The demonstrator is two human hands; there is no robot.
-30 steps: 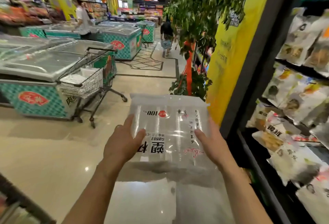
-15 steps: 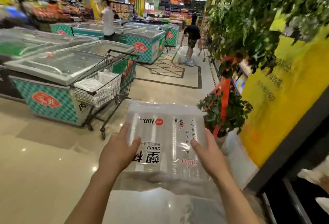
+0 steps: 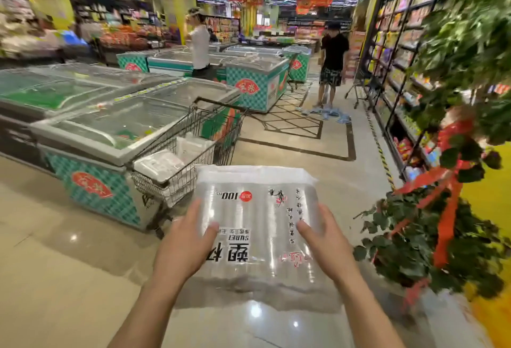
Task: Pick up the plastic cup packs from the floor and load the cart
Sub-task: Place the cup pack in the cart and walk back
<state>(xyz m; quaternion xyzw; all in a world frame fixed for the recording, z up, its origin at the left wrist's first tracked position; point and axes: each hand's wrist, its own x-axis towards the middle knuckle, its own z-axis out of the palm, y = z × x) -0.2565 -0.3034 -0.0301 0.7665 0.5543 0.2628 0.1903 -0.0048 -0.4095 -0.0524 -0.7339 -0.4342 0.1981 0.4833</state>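
Filling the left of the frame, glass-topped freezers [image 3: 116,115] stand on the floor [image 3: 55,278]; a wire cart [image 3: 210,122] sits against them at centre, white packs [image 3: 160,163] inside. Lower centre, a clear cup pack [image 3: 257,226] is held above the floor, left hand [image 3: 182,245] and right hand [image 3: 329,248] clamped on its side edges, thumbs on top.

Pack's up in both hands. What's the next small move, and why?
Probably carry the cup pack forward-left over the cart rim: the left hand and right hand grip its sides, and the cart, already holding packs, stands just ahead.
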